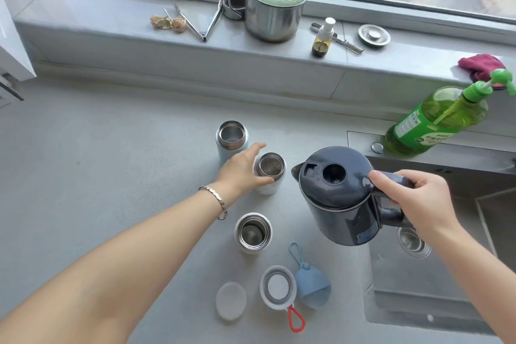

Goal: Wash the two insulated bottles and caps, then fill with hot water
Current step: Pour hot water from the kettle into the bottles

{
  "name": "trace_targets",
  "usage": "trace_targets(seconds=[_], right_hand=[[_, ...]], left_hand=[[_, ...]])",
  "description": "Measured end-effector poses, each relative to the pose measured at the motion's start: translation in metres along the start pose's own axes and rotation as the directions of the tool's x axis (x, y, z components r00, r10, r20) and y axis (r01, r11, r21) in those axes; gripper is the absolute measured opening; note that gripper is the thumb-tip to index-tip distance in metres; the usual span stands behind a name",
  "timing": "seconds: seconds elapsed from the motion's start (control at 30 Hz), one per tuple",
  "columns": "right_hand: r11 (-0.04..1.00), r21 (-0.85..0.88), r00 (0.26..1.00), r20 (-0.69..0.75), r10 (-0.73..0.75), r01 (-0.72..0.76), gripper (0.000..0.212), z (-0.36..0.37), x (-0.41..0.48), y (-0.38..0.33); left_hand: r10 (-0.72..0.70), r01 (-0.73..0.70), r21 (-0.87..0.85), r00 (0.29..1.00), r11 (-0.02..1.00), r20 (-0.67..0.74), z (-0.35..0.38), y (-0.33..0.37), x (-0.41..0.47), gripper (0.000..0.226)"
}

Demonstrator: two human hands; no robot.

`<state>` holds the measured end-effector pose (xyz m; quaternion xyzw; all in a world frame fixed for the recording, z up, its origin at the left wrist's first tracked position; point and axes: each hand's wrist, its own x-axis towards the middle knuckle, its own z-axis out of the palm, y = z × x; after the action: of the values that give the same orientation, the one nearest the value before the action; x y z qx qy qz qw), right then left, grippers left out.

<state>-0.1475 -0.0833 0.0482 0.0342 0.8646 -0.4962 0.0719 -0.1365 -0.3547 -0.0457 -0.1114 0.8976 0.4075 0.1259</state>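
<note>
- Everything sits on a pale grey worktop [97, 162], and I'll use the dark kettle [339, 198] as the landmark.
- The right hand [413, 198] is wrapped round the kettle's handle, thumb on top near the lid, holding it up off the worktop with the spout aimed left.
- Just left of the spout stands the middle bottle [270, 173], open-mouthed and white-bodied. The left hand [244, 169] is curled loosely round its left side: thumb across the near side below the rim, fingers spread past the far side. Looks like a steadying hold, half open, not a full clamp.
- Further left of the kettle and a bit farther back, the pale blue bottle [231, 139] stands open, just beyond the left hand's fingertips; can't tell if they touch.
- Nearer to me than the kettle, down-left of it, a third open white bottle [253, 232] stands on its own, just beside the left wrist with its bracelet [216, 198].
- Below the kettle near the worktop's front: a blue cap with a loop [311, 282], touching a white cap with a red loop [279, 288], and a flat white round disc [231, 300] left of those.
- The sink [424, 282] sits under and right of the kettle; a green soap bottle [435, 120] leans behind it.
</note>
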Motion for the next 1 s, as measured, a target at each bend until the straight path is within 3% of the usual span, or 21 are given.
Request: trace_targets(seconds=[0.13,0.2,0.27,0.37,0.43,0.53,0.7,1.0], right_hand=[[1.0,0.031,0.999,0.046,0.002,-0.003,0.037,0.002,-0.011,-0.005],[0.999,0.035,0.997,0.072,0.007,-0.009,0.051,0.001,-0.015,-0.009],[1.0,-0.006,0.997,0.073,-0.018,0.019,0.058,0.0,-0.02,-0.016],[0.997,-0.046,0.995,0.084,-0.056,0.06,0.071,-0.004,-0.025,-0.027],[0.989,-0.097,0.99,0.095,-0.102,0.111,0.071,-0.007,-0.029,-0.036],[0.966,-0.179,0.978,0.129,-0.163,0.185,0.065,-0.011,-0.035,-0.051],[0.933,-0.252,0.961,0.168,-0.218,0.256,0.068,-0.011,-0.038,-0.072],[0.859,-0.391,0.942,0.188,-0.277,0.33,0.059,0.013,-0.041,-0.1]], left_hand=[[-0.057,0.035,-0.341,0.997,0.939,-0.056,-0.026,0.011,-0.041,0.066],[0.024,-0.014,-0.293,0.999,0.956,0.028,-0.03,0.008,-0.076,0.077],[0.046,-0.035,-0.082,0.99,0.996,0.131,-0.024,0.002,-0.109,0.101],[0.051,-0.064,0.129,0.994,0.99,0.1,0.002,-0.009,-0.129,0.102],[0.056,-0.056,0.086,0.998,0.995,0.006,0.016,-0.017,-0.132,0.088],[0.023,-0.037,-0.112,0.991,0.993,-0.129,0.025,-0.024,-0.13,0.07],[-0.046,-0.034,-0.262,0.955,0.965,-0.294,0.015,-0.019,-0.112,0.063],[-0.037,-0.009,-0.195,0.973,0.981,-0.229,0.014,-0.018,-0.09,0.067]])
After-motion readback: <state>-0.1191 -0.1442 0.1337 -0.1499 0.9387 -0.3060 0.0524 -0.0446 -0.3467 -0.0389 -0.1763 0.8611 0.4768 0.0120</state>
